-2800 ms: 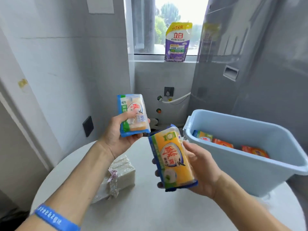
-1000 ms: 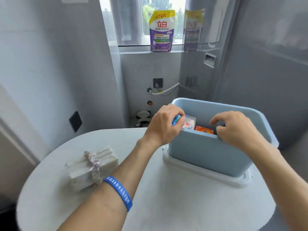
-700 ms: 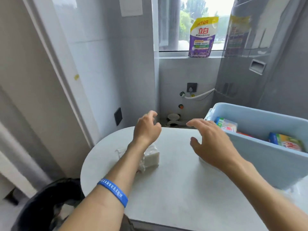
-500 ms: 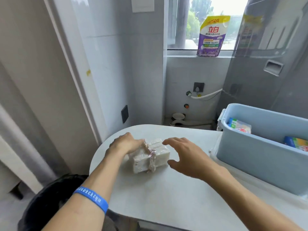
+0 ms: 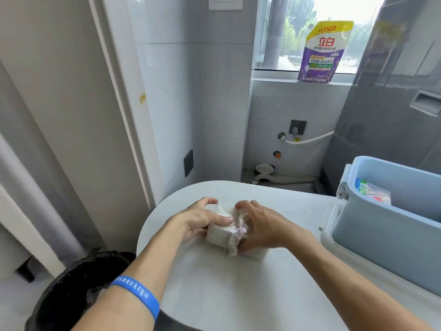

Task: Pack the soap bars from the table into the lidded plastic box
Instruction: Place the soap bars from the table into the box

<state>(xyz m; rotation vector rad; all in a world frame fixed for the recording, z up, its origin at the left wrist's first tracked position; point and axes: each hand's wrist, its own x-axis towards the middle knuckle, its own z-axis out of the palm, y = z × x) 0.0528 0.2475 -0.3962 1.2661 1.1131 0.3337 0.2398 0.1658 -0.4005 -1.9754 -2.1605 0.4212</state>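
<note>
Soap bundle [image 5: 223, 234] on white table [image 5: 238, 295]; tiled room

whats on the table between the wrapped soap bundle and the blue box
Nothing: in the head view the white table is bare between the wrapped soap bundle and the blue box. Only the right hand reaches across beside the bundle.

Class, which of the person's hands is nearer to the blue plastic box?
Right. The right hand grips the wrapped soap bundle on its box-facing side; the left hand grips its far side, away from the blue box.
</note>
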